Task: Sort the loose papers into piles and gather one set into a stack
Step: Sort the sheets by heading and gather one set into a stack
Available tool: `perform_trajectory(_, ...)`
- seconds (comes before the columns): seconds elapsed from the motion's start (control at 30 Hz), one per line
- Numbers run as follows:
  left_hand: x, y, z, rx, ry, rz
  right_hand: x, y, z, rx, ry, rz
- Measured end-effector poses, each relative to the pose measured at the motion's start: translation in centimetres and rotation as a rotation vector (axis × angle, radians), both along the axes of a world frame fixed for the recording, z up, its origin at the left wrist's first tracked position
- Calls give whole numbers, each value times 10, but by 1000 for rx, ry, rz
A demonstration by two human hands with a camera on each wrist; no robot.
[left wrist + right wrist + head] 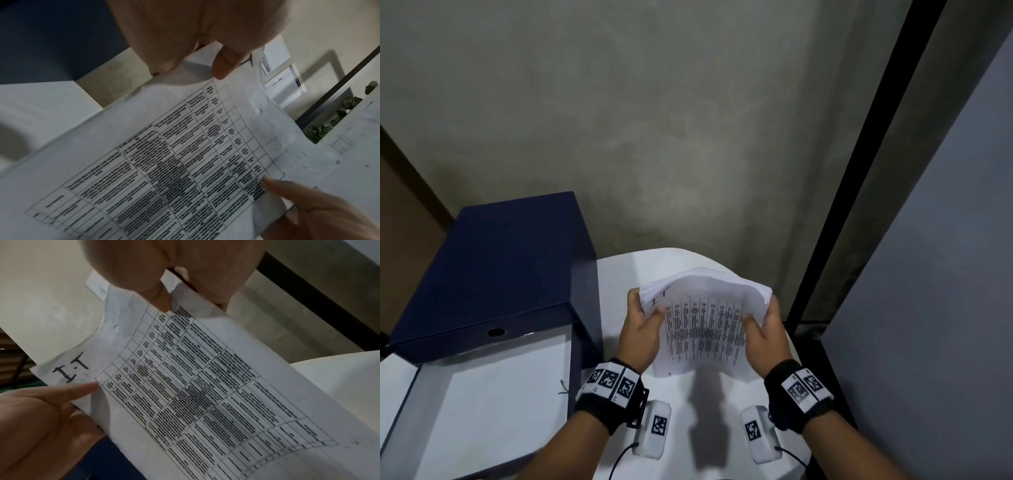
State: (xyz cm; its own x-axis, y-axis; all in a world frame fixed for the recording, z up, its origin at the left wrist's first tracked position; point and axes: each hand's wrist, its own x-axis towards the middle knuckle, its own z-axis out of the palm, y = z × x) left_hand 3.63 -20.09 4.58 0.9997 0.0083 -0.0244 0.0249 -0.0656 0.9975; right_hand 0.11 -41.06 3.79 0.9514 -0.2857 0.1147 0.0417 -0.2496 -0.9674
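The left hand [639, 325] pinches the left edge of the paper stack [703, 329], thumb on the printed table sheet. The stack bows upward above the white counter [619, 274], long axis running away from the person. The right hand [765, 337] grips the opposite edge likewise, so neither hand is nearer

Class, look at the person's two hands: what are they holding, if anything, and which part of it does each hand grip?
A stack of papers. The left hand grips its left edge and the right hand its right edge, thumbs on the printed top sheet.
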Motion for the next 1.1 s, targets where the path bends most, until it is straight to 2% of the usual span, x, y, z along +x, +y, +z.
perform_trajectory(0.13,-2,-3,11,16,-61,48,7,-2,4,-11,-59,-24)
perform_trajectory(0.33,0,5,11,-39,-65,48,5,-12,1,-9,1,24)
perform_trajectory(0.5,1,11,7,-45,-65,27,3,-11,26,2,-169,31)
perform_trajectory(0.57,4,12,5,-29,-54,15,2,-6,45,-137,-287,-1)
perform_trajectory(0.63,5,13,3,-38,-62,6,-1,4,69,-416,-430,-1)
perform_trajectory(0.7,6,14,3,-65,-77,-5,-3,26,94,-654,-490,94)
perform_trajectory(0.8,7,11,6,-146,-59,-53,-4,67,110,-914,-400,293)
perform_trajectory(0.9,8,10,9,-285,58,-85,3,90,90,-1163,-279,456)
perform_trajectory(0.97,10,12,6,-213,23,-73,6,95,80,-1243,-218,519)
perform_trajectory(1.03,12,14,5,-85,-7,-29,9,94,82,-1171,-231,491)
perform_trajectory(1.1,11,14,5,-89,-43,-49,11,91,87,-1064,-258,417)
